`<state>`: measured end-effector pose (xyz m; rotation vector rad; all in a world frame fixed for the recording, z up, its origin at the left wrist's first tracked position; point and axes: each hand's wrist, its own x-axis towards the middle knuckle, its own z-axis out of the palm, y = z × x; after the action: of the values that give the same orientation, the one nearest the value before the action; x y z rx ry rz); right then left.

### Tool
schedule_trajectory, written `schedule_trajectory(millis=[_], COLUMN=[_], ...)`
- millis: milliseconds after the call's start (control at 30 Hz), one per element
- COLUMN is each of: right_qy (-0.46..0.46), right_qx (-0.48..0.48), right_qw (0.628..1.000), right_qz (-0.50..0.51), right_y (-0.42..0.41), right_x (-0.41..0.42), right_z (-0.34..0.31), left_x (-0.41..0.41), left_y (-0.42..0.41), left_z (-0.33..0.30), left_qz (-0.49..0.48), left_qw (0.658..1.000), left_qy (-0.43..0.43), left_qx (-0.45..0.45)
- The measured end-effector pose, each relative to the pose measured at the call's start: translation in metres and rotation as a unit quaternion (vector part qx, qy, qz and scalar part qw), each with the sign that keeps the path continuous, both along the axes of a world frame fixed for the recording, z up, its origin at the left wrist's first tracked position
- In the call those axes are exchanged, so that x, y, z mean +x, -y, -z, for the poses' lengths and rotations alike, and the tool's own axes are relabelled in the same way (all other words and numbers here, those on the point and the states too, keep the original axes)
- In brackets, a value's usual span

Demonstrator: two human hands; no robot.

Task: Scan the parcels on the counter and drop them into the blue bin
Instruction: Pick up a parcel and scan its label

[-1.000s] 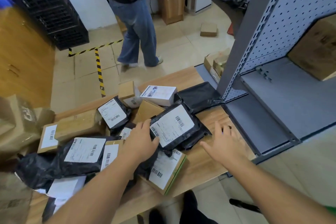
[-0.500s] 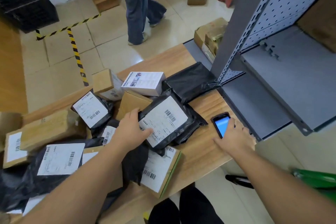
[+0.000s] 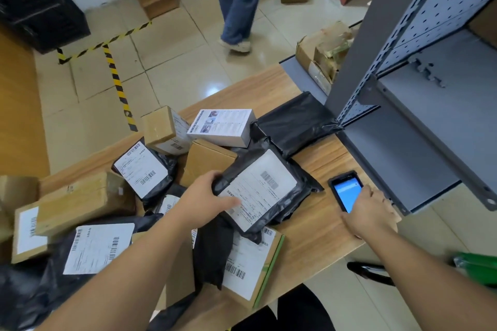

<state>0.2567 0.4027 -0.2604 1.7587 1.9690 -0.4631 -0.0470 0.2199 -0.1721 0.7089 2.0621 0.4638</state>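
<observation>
Clearly mid-scan, judging by the layout:
Black plastic mailer bag with white shipping label: tilted label-up atop the pile, barcode turned toward the handheld, presumably so the code can be read.
Left hand: gripping the mailer's near-left edge, thumb over the label, fingers curled beneath; lifting that edge off the heap.
Right hand: resting on the black handheld scanner with lit blue screen, fingers bent over its lower end; hold looks loose, device lying flat on the surface, firm grip or mere touch cannot be told.
Wooden surface: bare strip at the right kept for the scanner, just beside the held mailer.
Remaining parcels: brown cardboard boxes, a white printed carton, further black bags heaped left, most labels upward, ready for reading.
Blue bin: not visible anywhere; drop-off spot unknown.
Grey metal shelving unit: standing at the right, against the surface's edge.
</observation>
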Motion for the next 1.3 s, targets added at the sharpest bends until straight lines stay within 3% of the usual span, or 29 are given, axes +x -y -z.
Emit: schedule_trajectory(millis=[200,333,533,967,1300], right_qy=[-0.069,-0.156,-0.208,-0.262,-0.266], right_qx=[-0.024,-0.085,-0.145,-0.166,-0.239], right_qw=[0.994,0.974,0.953,0.948,0.934], right_qz=[0.076,0.142,0.163,0.062,0.002], right_y=[0.011,0.022,0.036,0.092,0.128], right_x=[0.001,-0.001,-0.003,-0.046,-0.093], right_z=[-0.001,-0.020,-0.051,-0.223,-0.270], left_x=[-0.003,0.000,0.004,-0.001,-0.011], left_y=[0.004,0.010,0.031,0.082,0.110], left_z=[-0.011,-0.020,-0.035,-0.064,-0.059], left_qz=[0.016,-0.009,-0.086,-0.251,-0.311], left_qw=[1.000,0.999,0.992,0.949,0.928], left_qy=[0.025,0.033,0.079,0.140,0.113], left_qx=[-0.011,0.001,0.036,0.128,0.169])
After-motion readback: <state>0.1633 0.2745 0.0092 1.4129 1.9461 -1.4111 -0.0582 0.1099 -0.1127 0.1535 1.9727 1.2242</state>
